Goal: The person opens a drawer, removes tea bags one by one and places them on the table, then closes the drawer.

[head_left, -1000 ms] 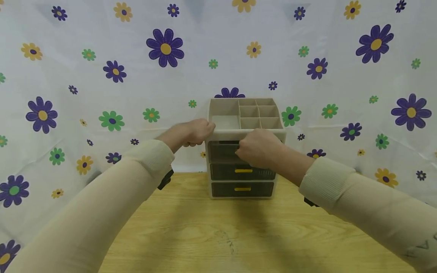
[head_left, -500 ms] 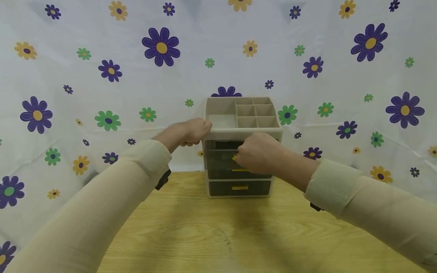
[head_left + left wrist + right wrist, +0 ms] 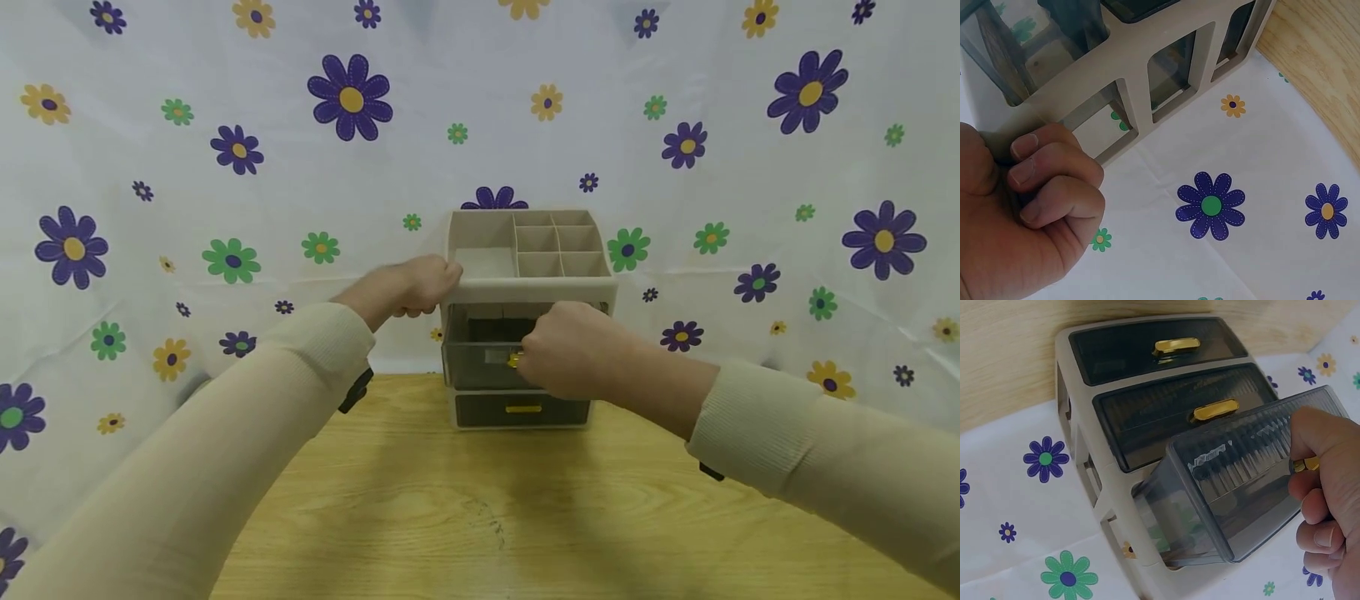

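Note:
A beige desktop drawer organizer [image 3: 536, 291] stands upright on the table in the head view. My left hand [image 3: 427, 285] holds its upper left edge; in the left wrist view the fingers [image 3: 1063, 159] are curled by the side frame. My right hand [image 3: 570, 350] pinches the gold handle [image 3: 1307, 464] of the top drawer [image 3: 1241, 481]. This clear grey drawer sticks well out of the frame, and no contents show through its walls. In the right wrist view the middle drawer [image 3: 1147, 425] and bottom drawer [image 3: 1116, 359] are closed.
The organizer's top has one large compartment [image 3: 482, 262] at left and several small ones [image 3: 538, 264] at right. Behind it hangs a white cloth [image 3: 420, 167] with printed flowers. Wood-grain tabletop [image 3: 420, 500] lies in front.
The top drawer has come out toward me with my right hand on its handle, from nearly closed to far out. My left hand keeps its hold. The head view has shifted slightly.

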A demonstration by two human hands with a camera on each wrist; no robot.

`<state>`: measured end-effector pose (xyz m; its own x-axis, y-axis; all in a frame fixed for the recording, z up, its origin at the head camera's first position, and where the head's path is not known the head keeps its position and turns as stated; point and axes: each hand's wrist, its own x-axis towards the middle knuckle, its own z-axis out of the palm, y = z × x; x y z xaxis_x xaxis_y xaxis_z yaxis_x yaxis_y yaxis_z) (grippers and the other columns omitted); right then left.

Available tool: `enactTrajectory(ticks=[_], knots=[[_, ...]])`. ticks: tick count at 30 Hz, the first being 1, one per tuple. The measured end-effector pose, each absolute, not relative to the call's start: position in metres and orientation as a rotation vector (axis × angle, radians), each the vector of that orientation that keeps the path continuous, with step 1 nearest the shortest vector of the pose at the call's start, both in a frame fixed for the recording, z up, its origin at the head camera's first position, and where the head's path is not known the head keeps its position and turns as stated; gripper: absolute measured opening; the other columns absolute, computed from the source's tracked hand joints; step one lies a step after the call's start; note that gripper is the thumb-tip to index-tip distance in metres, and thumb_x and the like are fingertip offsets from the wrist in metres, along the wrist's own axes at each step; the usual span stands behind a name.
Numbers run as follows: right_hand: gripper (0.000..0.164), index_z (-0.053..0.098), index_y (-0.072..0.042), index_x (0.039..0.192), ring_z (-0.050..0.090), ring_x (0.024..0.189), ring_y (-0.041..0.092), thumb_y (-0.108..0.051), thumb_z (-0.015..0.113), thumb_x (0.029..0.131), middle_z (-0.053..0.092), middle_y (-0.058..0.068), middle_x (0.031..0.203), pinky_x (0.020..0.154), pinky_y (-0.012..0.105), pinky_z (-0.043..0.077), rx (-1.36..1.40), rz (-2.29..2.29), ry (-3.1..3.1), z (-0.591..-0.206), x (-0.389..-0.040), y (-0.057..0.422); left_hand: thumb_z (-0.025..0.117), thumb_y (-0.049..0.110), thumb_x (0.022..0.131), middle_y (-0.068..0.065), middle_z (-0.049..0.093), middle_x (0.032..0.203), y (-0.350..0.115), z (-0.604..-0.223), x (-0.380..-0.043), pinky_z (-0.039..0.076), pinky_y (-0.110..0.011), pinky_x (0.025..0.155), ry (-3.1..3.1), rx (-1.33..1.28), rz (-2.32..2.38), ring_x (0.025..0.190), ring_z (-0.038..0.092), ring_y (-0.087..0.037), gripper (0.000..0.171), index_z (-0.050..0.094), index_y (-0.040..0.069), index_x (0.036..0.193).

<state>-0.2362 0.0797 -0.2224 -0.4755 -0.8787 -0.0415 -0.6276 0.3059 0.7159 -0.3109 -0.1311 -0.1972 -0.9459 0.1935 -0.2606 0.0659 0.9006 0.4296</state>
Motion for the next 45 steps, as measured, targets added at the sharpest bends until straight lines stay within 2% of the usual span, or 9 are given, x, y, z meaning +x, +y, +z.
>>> enactTrajectory(ticks=[10, 16, 21, 25, 29, 33, 37, 40, 45], knots=[[0.018, 0.063, -0.016, 0.069, 0.040, 0.041, 0.009, -0.018, 0.060, 0.086, 0.044, -0.004, 0.049, 0.037, 0.022, 0.040, 1.387, -1.011, -2.156, -0.224, -0.218, 0.083, 0.016, 0.030, 0.093, 0.002, 0.031, 0.051, -0.129, -0.199, -0.312, 0.017, -0.021, 0.035, 2.767, 0.186, 0.622, 0.043, 0.021, -0.010, 0.038, 0.039, 0.009, 0.071], [0.022, 0.061, -0.019, 0.063, 0.036, 0.041, 0.009, -0.020, 0.060, 0.086, 0.043, -0.006, 0.047, 0.036, 0.025, 0.040, 1.428, -0.973, -2.108, -0.223, -0.205, 0.086, 0.015, 0.029, 0.093, 0.002, 0.031, 0.051, -0.130, -0.198, -0.311, 0.017, -0.021, 0.035, 2.783, 0.198, 0.593, 0.042, 0.021, -0.010, 0.038, 0.039, 0.008, 0.073], [0.020, 0.063, -0.020, 0.064, 0.037, 0.041, 0.008, -0.019, 0.064, 0.084, 0.044, -0.006, 0.048, 0.037, 0.022, 0.039, 1.459, -0.998, -2.086, -0.222, -0.193, 0.087, 0.015, 0.028, 0.093, 0.002, 0.027, 0.050, -0.132, -0.196, -0.313, 0.017, -0.022, 0.036, 2.749, 0.243, 0.641, 0.044, 0.018, -0.010, 0.038, 0.037, 0.009, 0.069], [0.022, 0.060, -0.020, 0.062, 0.036, 0.042, 0.008, -0.018, 0.064, 0.084, 0.042, -0.007, 0.048, 0.037, 0.022, 0.037, 1.445, -0.983, -2.096, -0.224, -0.191, 0.092, 0.019, 0.027, 0.095, 0.001, 0.028, 0.052, -0.133, -0.195, -0.315, 0.022, -0.022, 0.038, 2.722, 0.295, 0.748, 0.045, 0.022, -0.011, 0.039, 0.036, 0.008, 0.066], [0.024, 0.056, -0.019, 0.061, 0.031, 0.043, 0.008, -0.016, 0.061, 0.084, 0.039, -0.008, 0.049, 0.036, 0.022, 0.032, 1.466, -0.918, -2.101, -0.224, -0.194, 0.097, 0.025, 0.028, 0.095, -0.003, 0.042, 0.059, -0.135, -0.196, -0.315, 0.038, -0.023, 0.042, 2.788, 0.303, 0.760, 0.047, 0.041, -0.013, 0.036, 0.044, 0.004, 0.076], [0.030, 0.044, -0.019, 0.054, 0.023, 0.042, 0.008, -0.019, 0.053, 0.084, 0.030, -0.008, 0.048, 0.036, 0.023, 0.021, 1.497, -0.797, -2.131, -0.221, -0.197, 0.101, 0.033, 0.026, 0.093, -0.011, 0.057, 0.071, -0.137, -0.196, -0.314, 0.054, -0.027, 0.055, 2.874, 0.273, 0.821, 0.056, 0.058, -0.016, 0.036, 0.055, -0.003, 0.086], [0.033, 0.040, -0.019, 0.056, 0.026, 0.041, 0.007, -0.029, 0.049, 0.086, 0.032, -0.008, 0.049, 0.035, 0.022, 0.021, 1.562, -0.637, -2.064, -0.211, -0.202, 0.102, 0.039, 0.023, 0.091, -0.018, 0.060, 0.089, -0.139, -0.192, -0.312, 0.056, -0.032, 0.066, 2.748, 0.242, 1.081, 0.065, 0.062, -0.021, 0.035, 0.052, -0.008, 0.102], [0.031, 0.041, -0.019, 0.059, 0.030, 0.042, 0.007, -0.030, 0.049, 0.087, 0.036, -0.009, 0.050, 0.036, 0.022, 0.025, 1.594, -0.508, -2.012, -0.201, -0.210, 0.103, 0.041, 0.022, 0.090, -0.021, 0.056, 0.101, -0.142, -0.190, -0.311, 0.055, -0.033, 0.071, 2.583, 0.188, 1.223, 0.074, 0.062, -0.025, 0.037, 0.046, -0.007, 0.112], [0.025, 0.044, -0.019, 0.062, 0.034, 0.042, 0.008, -0.025, 0.051, 0.085, 0.038, -0.008, 0.051, 0.037, 0.024, 0.030, 1.508, -0.385, -2.234, -0.186, -0.228, 0.109, 0.040, 0.021, 0.088, -0.020, 0.051, 0.108, -0.145, -0.191, -0.314, 0.054, -0.038, 0.076, 2.446, 0.139, 1.296, 0.081, 0.061, -0.029, 0.037, 0.045, -0.004, 0.115]])
